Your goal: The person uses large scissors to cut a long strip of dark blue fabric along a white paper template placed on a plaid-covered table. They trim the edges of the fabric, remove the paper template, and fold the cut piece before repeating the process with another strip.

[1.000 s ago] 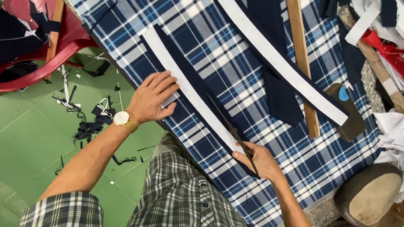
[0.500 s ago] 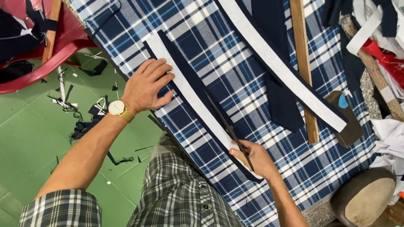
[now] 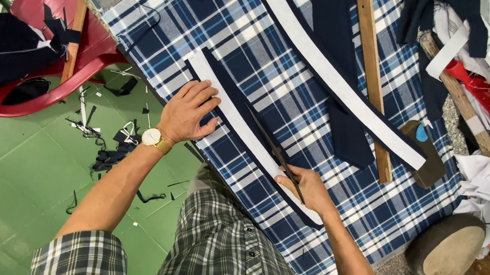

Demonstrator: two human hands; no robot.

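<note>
Matt woven plaid cloth (image 3: pixel 293 95), smooth white strip (image 3: pixel 240 126), bare wooden ruler (image 3: pixel 371 77), glossy red plastic chair (image 3: pixel 46 46)

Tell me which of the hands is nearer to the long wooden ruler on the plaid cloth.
Right. The right hand holds dark scissors at the white strip's lower end, closer to the wooden ruler. The left hand presses the strip's upper end, farther away.

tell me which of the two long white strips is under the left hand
The nearer white strip, edged in navy fabric; the left hand presses its upper end. The other white strip lies untouched by the wooden ruler.
</note>
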